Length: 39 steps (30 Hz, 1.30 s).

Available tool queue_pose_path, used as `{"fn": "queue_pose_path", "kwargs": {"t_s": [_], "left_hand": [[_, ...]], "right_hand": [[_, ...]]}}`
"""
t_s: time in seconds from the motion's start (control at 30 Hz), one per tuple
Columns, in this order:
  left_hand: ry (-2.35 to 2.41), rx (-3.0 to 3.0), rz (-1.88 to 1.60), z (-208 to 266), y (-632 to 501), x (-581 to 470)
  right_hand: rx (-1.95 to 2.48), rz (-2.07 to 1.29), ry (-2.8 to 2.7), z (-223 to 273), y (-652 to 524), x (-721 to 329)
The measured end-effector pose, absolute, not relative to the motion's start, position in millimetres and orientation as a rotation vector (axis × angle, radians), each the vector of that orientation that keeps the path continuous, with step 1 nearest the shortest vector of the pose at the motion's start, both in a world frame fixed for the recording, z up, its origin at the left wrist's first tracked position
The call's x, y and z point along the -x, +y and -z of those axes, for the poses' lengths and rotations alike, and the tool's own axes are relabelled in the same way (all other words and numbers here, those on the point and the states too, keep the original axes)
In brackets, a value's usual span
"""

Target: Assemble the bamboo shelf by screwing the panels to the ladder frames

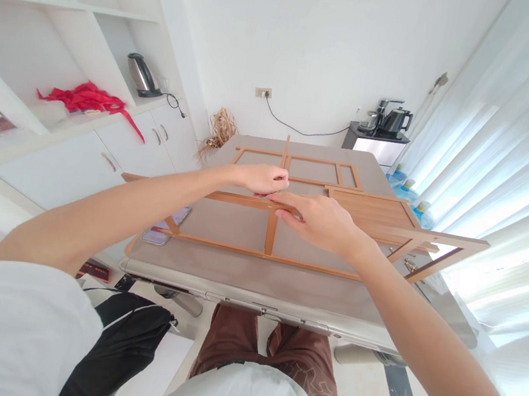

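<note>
A long wooden frame (224, 197) with short crosspieces stands on edge along the near side of the table. My right hand (319, 219) is closed over its upper rail at the middle joint, index finger stretched along the top and thumb on the near side. Just above that joint, my left hand (263, 179) is bent into a fist. What its fingers hold, if anything, is hidden. Behind the hands lies a second wooden frame (324, 162), with a thin upright strip (287, 144) rising past it. A slatted wooden panel (374, 208) rests to the right.
The grey table (231, 273) bears a phone (165, 229) at left and small metal parts (410, 266) at right. Beyond it are a dried plant bundle (222, 130) and a small cabinet (372, 145) with a kettle (398, 120). White shelves (122, 15) stand left, curtains (520, 153) right.
</note>
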<state>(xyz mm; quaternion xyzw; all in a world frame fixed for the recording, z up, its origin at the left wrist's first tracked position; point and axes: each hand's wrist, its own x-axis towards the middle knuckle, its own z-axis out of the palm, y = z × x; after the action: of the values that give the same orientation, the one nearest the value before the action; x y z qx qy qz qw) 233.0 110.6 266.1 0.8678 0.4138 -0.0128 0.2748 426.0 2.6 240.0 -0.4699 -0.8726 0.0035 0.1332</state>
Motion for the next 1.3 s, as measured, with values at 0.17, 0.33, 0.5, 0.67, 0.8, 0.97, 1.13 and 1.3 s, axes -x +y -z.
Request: {"fn": "queue_pose_path", "kwargs": {"t_s": [0.17,0.33,0.5,0.67,0.8,0.97,1.13,1.3], "left_hand": [[1.146,-2.325,-0.105,-260.5,106.2,-230.0],[1.139,-2.338,-0.171,-259.0,101.2,-231.6],[1.023,-2.364,-0.074,-261.0,99.6,-224.3],[0.991,-2.382,0.041,-264.7,95.8,-211.2],[1.037,-2.374,0.082,-268.6,84.5,-202.4],[1.106,-2.394,0.023,-269.6,79.9,-205.4],[1.075,-2.397,0.0,-267.7,82.6,-212.2],[1.068,-2.387,-0.004,-263.5,82.7,-211.9]], "right_hand": [[1.389,-0.023,-2.511,-238.4,4.6,-427.0],[1.41,-0.009,-2.546,-239.6,5.3,-427.9],[1.393,-0.009,-2.55,-240.0,4.4,-427.9],[1.45,-0.025,-2.509,-240.5,3.6,-426.5],[1.471,-0.036,-2.506,-241.6,1.4,-424.9],[1.533,0.04,-2.533,-243.6,-2.6,-422.1],[1.529,0.077,-2.565,-243.2,-7.9,-419.6],[1.498,0.17,-2.579,-237.6,-14.5,-417.7]]}}
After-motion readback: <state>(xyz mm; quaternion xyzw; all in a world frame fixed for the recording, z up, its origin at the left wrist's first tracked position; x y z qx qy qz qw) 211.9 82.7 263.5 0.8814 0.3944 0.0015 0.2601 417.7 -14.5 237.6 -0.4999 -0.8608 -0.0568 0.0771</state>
